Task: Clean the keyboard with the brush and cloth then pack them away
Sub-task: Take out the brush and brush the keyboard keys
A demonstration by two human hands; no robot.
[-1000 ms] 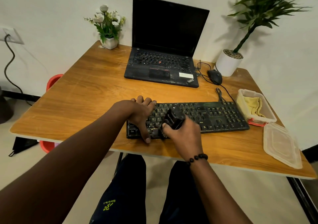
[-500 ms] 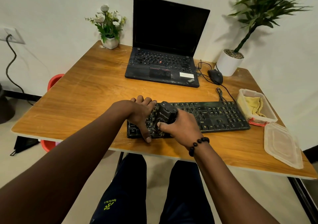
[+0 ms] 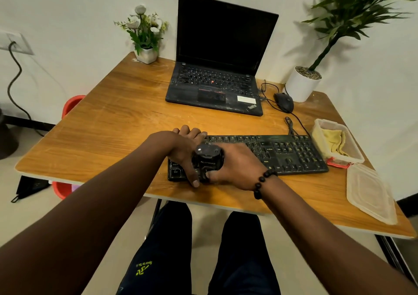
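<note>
Shifted leftward since earlier: brush (image 3: pixel 207 159), gripped in right hand (image 3: pixel 235 168) fingers, at lower-centre over keyboard (image 3: pixel 282 154) left end; keyboard's long axis runs rightward. Left hand (image 3: pixel 187 149) steadies that end.

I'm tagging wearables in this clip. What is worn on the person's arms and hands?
Both forearms are bare, with no sleeves in view. The right hand has a bracelet of round black beads around its wrist. The left hand shows no bracelet or watch, and no rings or gloves can be seen on either hand.
</note>
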